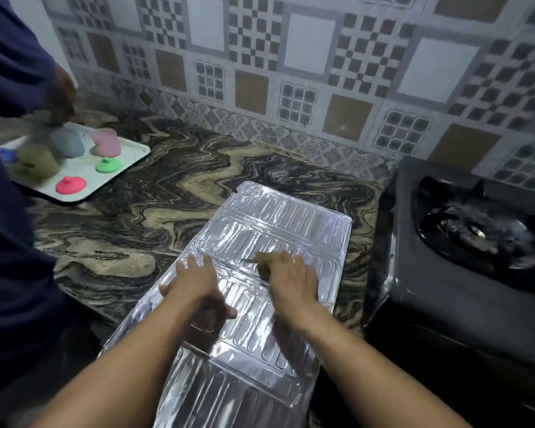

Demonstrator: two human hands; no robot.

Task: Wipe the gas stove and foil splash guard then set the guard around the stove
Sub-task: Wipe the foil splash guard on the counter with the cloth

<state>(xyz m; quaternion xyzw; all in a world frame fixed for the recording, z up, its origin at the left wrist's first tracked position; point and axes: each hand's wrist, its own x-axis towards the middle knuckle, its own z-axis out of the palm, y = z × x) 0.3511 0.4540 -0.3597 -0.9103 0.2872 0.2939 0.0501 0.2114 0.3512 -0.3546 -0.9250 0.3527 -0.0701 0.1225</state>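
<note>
A shiny ribbed foil splash guard lies flat on the marbled counter, its near end overhanging the counter's front edge. My left hand presses flat on its left side, fingers spread. My right hand presses a brownish cloth onto the guard's middle; most of the cloth is hidden under the palm. The black gas stove stands to the right of the guard, one burner visible.
Another person in a dark blue top stands at the left, a hand over a white tray that holds pastel cups and pink and green lids. A patterned tile wall backs the marbled counter.
</note>
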